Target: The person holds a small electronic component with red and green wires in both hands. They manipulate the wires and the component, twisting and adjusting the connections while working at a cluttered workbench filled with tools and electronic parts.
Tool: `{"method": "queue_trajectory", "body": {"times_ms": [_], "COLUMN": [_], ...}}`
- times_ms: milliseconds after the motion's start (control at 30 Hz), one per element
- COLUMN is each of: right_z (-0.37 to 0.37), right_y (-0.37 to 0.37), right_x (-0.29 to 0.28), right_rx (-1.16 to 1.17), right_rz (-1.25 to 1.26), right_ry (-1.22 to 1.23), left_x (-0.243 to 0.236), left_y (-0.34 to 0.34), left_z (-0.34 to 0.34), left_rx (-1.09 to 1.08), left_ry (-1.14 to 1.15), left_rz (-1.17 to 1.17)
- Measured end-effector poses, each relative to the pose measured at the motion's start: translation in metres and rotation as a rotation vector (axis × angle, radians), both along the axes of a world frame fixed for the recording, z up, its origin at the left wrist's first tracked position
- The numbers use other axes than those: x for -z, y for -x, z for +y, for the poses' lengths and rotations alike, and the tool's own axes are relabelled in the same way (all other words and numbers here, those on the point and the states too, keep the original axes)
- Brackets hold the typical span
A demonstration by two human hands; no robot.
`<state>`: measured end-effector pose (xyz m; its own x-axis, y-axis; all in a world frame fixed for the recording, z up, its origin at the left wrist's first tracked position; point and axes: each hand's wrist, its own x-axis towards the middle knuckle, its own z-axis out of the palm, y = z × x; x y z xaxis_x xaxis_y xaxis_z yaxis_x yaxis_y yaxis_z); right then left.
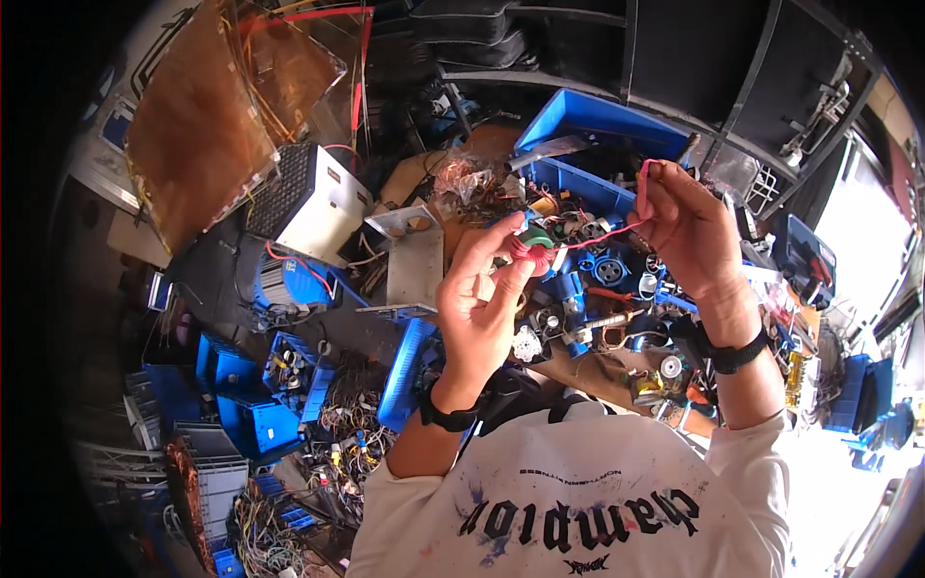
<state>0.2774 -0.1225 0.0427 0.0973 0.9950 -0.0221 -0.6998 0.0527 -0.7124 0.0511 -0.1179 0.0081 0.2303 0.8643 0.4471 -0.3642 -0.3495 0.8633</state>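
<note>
In my left hand (pixel 485 294) is a small ring-shaped coil (pixel 533 252), green on top with red wire wound round it, pinched between thumb and fingers. A red wire (pixel 602 235) runs from the coil across to my right hand (pixel 686 226), whose closed fingers grip it. A loop of that wire stands up beside the right fingertips. Both hands are raised above a heap of electrical parts, among them a round blue socket (pixel 609 269).
Beyond the heap stands a blue bin (pixel 602 120). To the left are an open metal case (pixel 412 265), a white box (pixel 313 207) and a blue motor (pixel 299 282). Blue crates (pixel 263 424) and tangled cables (pixel 270 525) lie lower left.
</note>
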Motion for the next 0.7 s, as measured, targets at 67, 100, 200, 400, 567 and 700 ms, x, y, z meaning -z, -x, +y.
{"method": "queue_trajectory", "body": {"times_ms": [67,100,200,400,567,700], "right_z": [0.000,-0.001,-0.019,-0.031,-0.044,-0.047], "right_y": [-0.006,-0.010,0.001,0.011,0.014,0.022], "right_x": [0.004,0.004,-0.016,-0.016,-0.015,-0.014], "right_rx": [-0.051,-0.074,-0.210,-0.084,0.054,-0.005], "right_rz": [-0.278,-0.418,-0.849,-1.251,-1.283,-1.048], "right_ry": [-0.093,-0.142,-0.073,-0.317,-0.348,-0.154], "left_x": [-0.002,-0.004,-0.004,-0.008,-0.011,-0.006], "left_y": [-0.001,-0.003,-0.011,-0.020,-0.023,-0.024], "left_z": [-0.001,-0.002,-0.004,-0.005,-0.009,-0.011], "left_rx": [-0.020,-0.030,-0.068,-0.093,-0.128,-0.096], "left_ry": [-0.002,-0.005,-0.016,-0.061,-0.173,-0.212], "left_rz": [-0.010,-0.012,-0.013,0.002,0.040,0.032]}}
